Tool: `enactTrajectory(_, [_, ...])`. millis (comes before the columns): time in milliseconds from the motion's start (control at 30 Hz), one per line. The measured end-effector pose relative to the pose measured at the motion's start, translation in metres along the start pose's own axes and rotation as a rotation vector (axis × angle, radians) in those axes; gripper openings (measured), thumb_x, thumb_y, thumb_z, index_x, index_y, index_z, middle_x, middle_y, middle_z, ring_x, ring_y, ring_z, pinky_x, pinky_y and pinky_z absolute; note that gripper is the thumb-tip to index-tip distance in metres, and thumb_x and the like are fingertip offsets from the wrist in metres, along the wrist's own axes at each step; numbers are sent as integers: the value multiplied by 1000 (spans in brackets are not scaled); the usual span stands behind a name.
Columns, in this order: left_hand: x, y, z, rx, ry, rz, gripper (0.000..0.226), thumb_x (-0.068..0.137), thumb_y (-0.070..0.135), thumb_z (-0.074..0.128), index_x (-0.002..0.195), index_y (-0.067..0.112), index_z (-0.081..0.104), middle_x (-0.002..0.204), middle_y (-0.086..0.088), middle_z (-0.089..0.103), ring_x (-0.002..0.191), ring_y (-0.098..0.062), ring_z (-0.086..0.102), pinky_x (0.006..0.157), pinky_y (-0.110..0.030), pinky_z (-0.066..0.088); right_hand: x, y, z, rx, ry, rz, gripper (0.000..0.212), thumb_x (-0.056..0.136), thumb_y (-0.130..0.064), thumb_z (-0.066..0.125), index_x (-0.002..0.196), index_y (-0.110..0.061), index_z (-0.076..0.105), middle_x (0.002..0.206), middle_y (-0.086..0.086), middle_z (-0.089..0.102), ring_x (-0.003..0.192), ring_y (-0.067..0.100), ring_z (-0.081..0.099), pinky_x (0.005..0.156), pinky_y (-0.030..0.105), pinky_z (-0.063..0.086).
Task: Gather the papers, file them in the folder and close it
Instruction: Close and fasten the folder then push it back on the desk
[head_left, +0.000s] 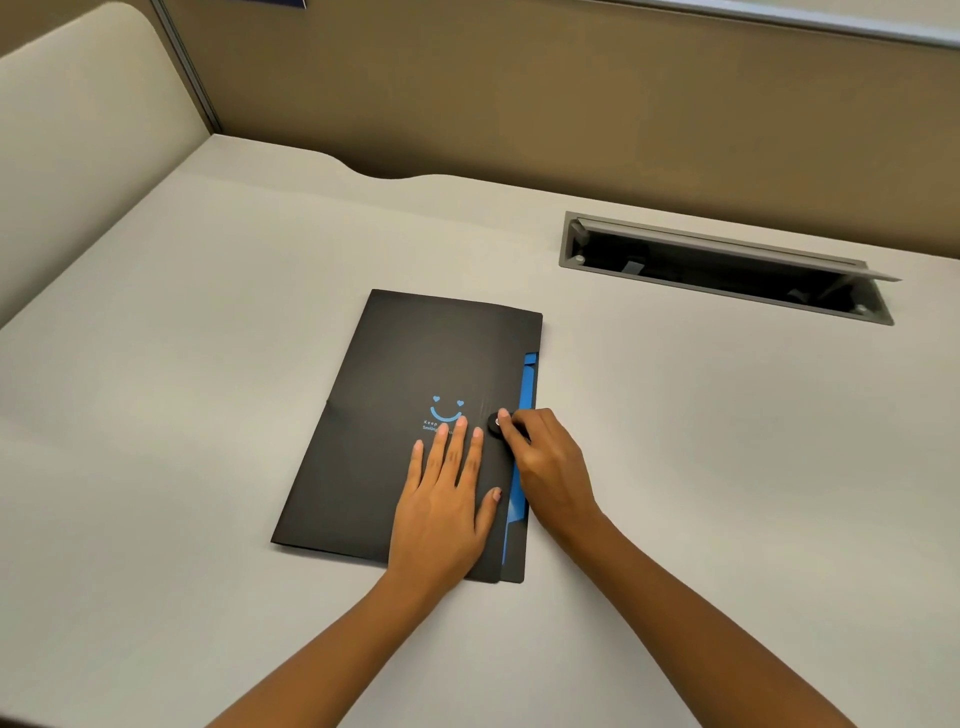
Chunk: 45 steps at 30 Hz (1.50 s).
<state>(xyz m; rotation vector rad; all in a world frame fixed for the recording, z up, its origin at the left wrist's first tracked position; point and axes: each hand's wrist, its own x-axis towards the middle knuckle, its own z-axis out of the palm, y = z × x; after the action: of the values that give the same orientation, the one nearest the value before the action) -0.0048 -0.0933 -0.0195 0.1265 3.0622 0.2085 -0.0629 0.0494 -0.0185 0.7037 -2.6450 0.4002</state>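
Note:
A black folder with a blue smiley print lies flat on the desk, its cover down. Blue inner dividers show along its right edge. No loose papers are visible. My left hand lies flat on the cover's lower right part, fingers spread. My right hand is at the right edge, thumb and fingertips pinched at the round black snap button of the closure tab.
The folder rests on a light grey desk. An open cable tray with a raised grey lid is set into the desk at the back right. A tan partition wall runs along the back, a cream panel on the left.

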Motion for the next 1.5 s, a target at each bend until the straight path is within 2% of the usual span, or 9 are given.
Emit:
enactTrajectory(167, [0,1,-2,-4,0,0,69,94,54,13,148,14,25,155,-9,29,143,-26,26,115,-48,19,3,1,3,-36,-1,-28,53,63,-21,85,107,4,68,89,16,72,75,26,71,64,27,59])
enactTrajectory(300, [-1,0,1,-13,17,7,68,93,53,23,148,14,24,155,-9,28,144,-27,25,116,-47,18,6,3,1,-50,2,-102,53,58,-21,87,101,5,70,83,14,73,69,23,71,63,26,58])
enactTrajectory(633, [1,0,1,-32,1,12,72,93,56,5,148,14,24,155,-10,30,143,-28,27,115,-49,20,24,14,-7,-136,-145,-387,37,58,-23,88,85,-3,74,77,9,72,64,20,68,60,24,58])
enactTrajectory(833, [0,0,-1,-53,-21,13,72,93,56,4,148,14,24,155,-10,30,143,-28,27,115,-49,22,25,11,-2,-151,-211,-349,34,60,-27,87,83,-5,74,75,8,71,63,19,67,60,25,58])
enactTrajectory(967, [0,-2,-9,-97,-50,36,67,94,52,13,148,14,27,155,-8,30,143,-26,27,116,-45,18,17,8,-6,4,-208,-107,31,75,-23,76,97,-2,71,89,13,71,76,23,69,69,27,56])
enactTrajectory(1100, [0,-18,-34,-416,81,-6,45,96,29,41,140,21,42,140,2,54,134,-14,44,120,-35,8,-5,-20,-27,347,-21,504,40,93,-16,52,132,-10,49,125,9,54,114,21,51,95,26,43])
enactTrajectory(1200, [-1,-42,-56,-504,279,-186,35,91,13,51,124,22,58,115,6,71,106,-14,64,117,-38,22,-15,-42,-39,442,-78,850,54,90,-17,56,140,-11,36,137,7,44,125,22,45,104,31,41])
enactTrajectory(1267, [-2,-60,-62,-516,314,-338,36,88,10,53,124,16,58,120,-2,67,110,-23,60,108,-41,38,-16,-51,-47,539,-117,1013,56,89,-18,59,140,-11,35,139,8,43,123,23,49,100,33,45])
enactTrajectory(1500, [-21,-83,-59,-438,133,-633,55,89,25,59,136,2,41,135,-22,45,123,-39,41,100,-47,41,-5,-65,-61,652,-310,1152,59,91,-22,57,142,-10,32,146,10,39,125,27,48,98,34,44])
